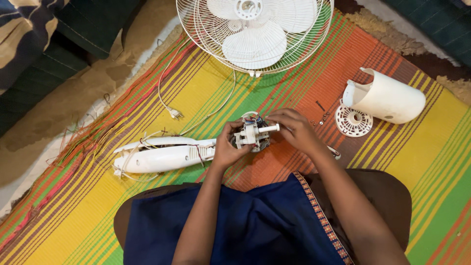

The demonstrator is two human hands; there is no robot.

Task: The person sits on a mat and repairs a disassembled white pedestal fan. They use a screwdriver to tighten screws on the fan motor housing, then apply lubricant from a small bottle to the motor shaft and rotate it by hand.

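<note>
both hands, left hand (226,147) and right hand (293,128), have fingers clamped on the fan motor (253,133) above the striped mat (147,98).

Warm, fairly even indoor light, moderately bright, yellowish cast. Source seems overhead, slightly in front; shadows soft and short. The white fan grille (255,34) and motor cover (387,95) run near blown-out, little surface detail on them. Striped mat (88,216) well lit, colours saturated. Top left corner with the dark cushions (34,44) falls dim, detail muddy. The hands (260,135) are reasonably sharp, faint softness at the fingertips; small motor part between them lacks fine detail. Mild wide-angle bend toward edges, mat stripes fan outward. Slight compression smear overall, no strong glare.
</note>
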